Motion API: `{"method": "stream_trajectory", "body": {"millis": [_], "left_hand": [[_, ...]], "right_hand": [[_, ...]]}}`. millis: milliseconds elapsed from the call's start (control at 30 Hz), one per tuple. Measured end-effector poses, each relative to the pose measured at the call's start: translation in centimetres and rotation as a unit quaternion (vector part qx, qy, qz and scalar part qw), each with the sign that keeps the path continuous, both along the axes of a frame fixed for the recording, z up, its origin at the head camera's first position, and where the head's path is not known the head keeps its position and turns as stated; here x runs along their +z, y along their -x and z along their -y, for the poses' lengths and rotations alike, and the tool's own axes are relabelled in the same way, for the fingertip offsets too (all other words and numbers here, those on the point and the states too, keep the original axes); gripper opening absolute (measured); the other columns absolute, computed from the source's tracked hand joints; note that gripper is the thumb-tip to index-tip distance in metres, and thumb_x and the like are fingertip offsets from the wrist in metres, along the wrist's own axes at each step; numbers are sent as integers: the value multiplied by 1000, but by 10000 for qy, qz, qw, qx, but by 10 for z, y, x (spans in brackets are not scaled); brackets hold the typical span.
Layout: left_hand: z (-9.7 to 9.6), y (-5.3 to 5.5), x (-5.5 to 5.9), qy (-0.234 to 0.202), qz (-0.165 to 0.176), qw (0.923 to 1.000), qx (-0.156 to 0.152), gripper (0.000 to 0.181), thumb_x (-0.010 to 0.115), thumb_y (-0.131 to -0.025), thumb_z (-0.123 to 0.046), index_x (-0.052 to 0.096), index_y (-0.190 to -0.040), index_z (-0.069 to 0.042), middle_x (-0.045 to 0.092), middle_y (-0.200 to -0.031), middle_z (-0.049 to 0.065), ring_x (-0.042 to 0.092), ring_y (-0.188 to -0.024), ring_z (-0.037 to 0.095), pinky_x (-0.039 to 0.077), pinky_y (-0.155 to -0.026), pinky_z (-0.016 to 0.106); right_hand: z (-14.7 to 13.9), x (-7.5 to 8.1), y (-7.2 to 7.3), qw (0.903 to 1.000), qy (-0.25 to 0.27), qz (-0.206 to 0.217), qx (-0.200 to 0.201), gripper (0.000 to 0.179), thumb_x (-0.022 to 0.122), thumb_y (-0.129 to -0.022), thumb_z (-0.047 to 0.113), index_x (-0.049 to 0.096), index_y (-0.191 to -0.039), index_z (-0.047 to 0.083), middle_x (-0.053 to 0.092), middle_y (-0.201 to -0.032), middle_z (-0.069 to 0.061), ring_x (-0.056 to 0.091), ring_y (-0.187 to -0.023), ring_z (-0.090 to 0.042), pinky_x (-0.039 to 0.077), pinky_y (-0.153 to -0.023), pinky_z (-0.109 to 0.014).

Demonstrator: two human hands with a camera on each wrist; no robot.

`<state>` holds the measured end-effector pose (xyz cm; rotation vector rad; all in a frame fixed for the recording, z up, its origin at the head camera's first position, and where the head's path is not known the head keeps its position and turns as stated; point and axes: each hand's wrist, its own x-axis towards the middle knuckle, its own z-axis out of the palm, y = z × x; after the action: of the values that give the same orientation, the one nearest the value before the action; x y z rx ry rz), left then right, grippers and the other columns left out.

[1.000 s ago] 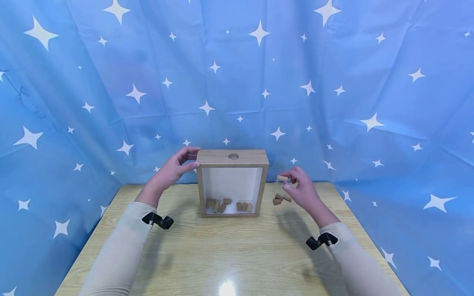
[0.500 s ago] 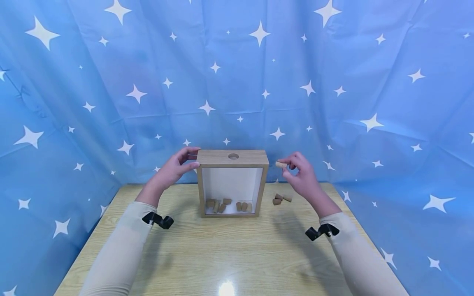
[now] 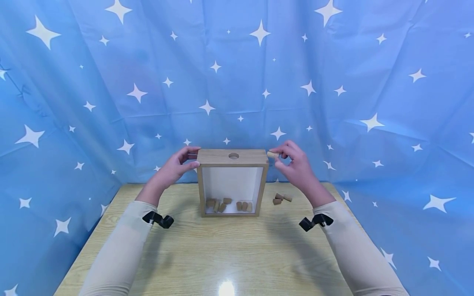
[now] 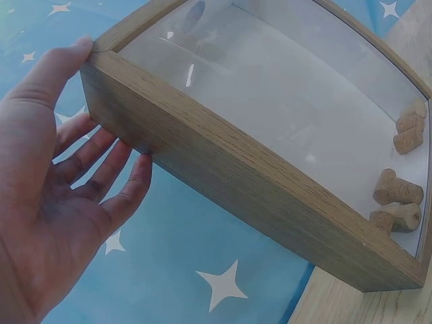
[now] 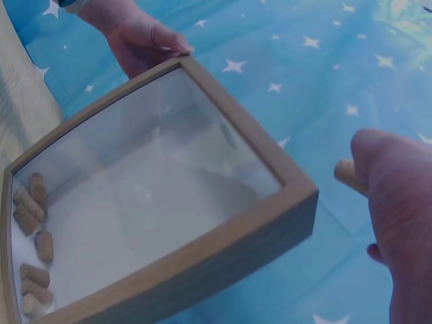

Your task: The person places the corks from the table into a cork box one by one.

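A wooden shadow box with a clear front and a round hole in its top stands upright on the table. My left hand grips its upper left corner, thumb at the front edge and fingertips at the back edge of the side. My right hand pinches a cork between thumb and fingers, held sideways beside the box's upper right corner. In the right wrist view, the cork pokes out past the thumb. Several corks lie inside along the bottom, in two groups.
A few loose corks lie on the wood-grain table, right of the box. Close behind hangs a blue curtain with white stars. A black wrist mount sits on each sleeve.
My right hand has lifted the cork from above the loose corks up and left to the box's top right corner. The left hand and the box have stayed put.
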<state>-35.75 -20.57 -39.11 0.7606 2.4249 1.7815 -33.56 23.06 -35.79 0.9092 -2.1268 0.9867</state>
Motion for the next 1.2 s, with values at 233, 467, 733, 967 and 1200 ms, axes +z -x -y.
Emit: {"method": "stream_trajectory", "body": {"millis": [233,467,733,967,1200], "left_hand": [[1,0,0,7,-32,10000,22,62,73,-111,-30,48,-165,-16,52,-159,14,49,-149,35,42,-122,62],[0,0,1,-27,-35,10000,-5,61,73,-111,-29,48,-164,-15,52,-159,15,48,-149,38,41,-123,63],[-1,1,1,-28,-21,10000,10,61,73,-111,-28,48,-165,-14,52,-159,15,49,-149,38,41,-123,62],[-2,0,2,-65,62,10000,22,62,73,-110,-29,48,-165,-15,52,-159,15,47,-150,38,41,-123,62],[-1,0,1,-75,57,10000,20,62,73,-111,-29,47,-165,-14,51,-159,16,48,-150,38,41,-123,63]], "right_hand": [[18,13,6,9998,-66,49,189,33,70,-94,-11,83,-119,7,60,-99,-10,51,-87,-24,40,-69,-34],[33,22,10,9989,-69,384,274,34,72,-91,-10,84,-117,8,63,-101,-5,55,-89,-34,42,-69,-31],[49,28,13,9968,-302,561,477,35,72,-90,-10,84,-118,7,63,-102,-4,53,-88,-27,43,-69,-31],[58,32,18,9931,-726,877,264,31,74,-93,-2,82,-121,9,62,-100,-4,52,-87,-20,47,-70,-31],[64,33,22,9909,-812,1003,394,18,79,-101,6,77,-118,9,65,-99,-4,53,-84,-22,46,-72,-37]]}}
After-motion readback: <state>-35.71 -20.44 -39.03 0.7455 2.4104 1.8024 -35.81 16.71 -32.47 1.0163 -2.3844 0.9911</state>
